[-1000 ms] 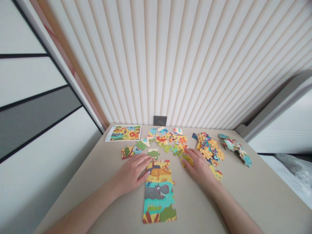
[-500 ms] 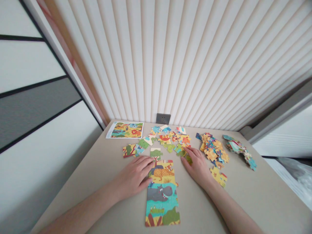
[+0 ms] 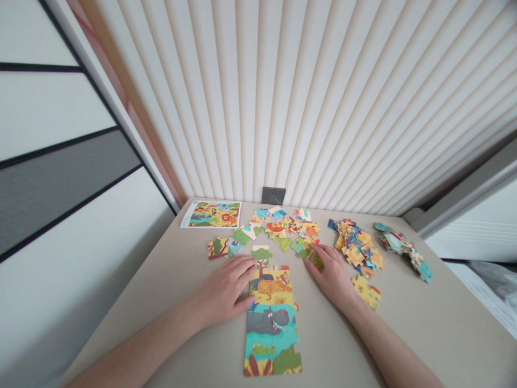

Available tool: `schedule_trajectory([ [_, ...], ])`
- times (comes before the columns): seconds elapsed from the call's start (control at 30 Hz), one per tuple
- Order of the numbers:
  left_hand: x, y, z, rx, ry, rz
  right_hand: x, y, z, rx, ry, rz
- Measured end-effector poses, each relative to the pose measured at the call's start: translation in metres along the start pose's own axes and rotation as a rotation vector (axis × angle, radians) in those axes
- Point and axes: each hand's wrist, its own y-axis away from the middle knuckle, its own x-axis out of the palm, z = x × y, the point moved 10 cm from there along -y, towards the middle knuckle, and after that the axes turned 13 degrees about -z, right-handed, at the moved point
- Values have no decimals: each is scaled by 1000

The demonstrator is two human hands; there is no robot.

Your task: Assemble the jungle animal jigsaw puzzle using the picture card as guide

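Beige tabletop [image 3: 153,280] under open fingers: left hand [image 3: 226,291] beside the jigsaw [image 3: 271,323], right hand [image 3: 333,283] on a green piece [image 3: 318,262].

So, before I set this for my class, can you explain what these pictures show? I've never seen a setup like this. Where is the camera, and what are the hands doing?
There's no machine here, just a person's two bare hands, filmed by one camera worn on the head and looking down. On a beige table lies a partly joined jigsaw puzzle showing a hippo. Beyond it are a picture card and loose pieces, with a heap of pieces and a smaller heap to the right. The left hand rests beside the joined puzzle, holding nothing. The right hand has its fingers on a green and yellow piece, though I can't tell whether it grips it.
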Motion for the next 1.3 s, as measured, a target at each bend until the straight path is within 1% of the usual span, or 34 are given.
schedule_trajectory([
  [0.23, -4, -1, -8, 38, 10, 24, -1, 0, 0, 2, -10, 5],
  [0.37, -4, 0, -9, 40, -16, 36, 0, 0, 0, 10, -9, 15],
  [0.5, -6, 0, -9, 54, -16, 28, 0, 1, -5, 21, -23, -3],
  [0.7, -5, 0, -4, 41, -32, 7, 0, 1, -8, 32, -62, -12],
  [0.97, -2, -2, 7, 4, -123, -12, -10, 0, 2, 1, -129, -21],
  [1.07, -2, -3, 7, 15, -141, -28, -10, 1, 4, 10, -164, 5],
  [1.2, 2, -2, 8, 35, -158, -16, -7, 1, 2, 36, -169, 33],
  [1.3, 5, 0, 9, 47, -166, -15, -13, -1, -2, 39, -135, 18],
])
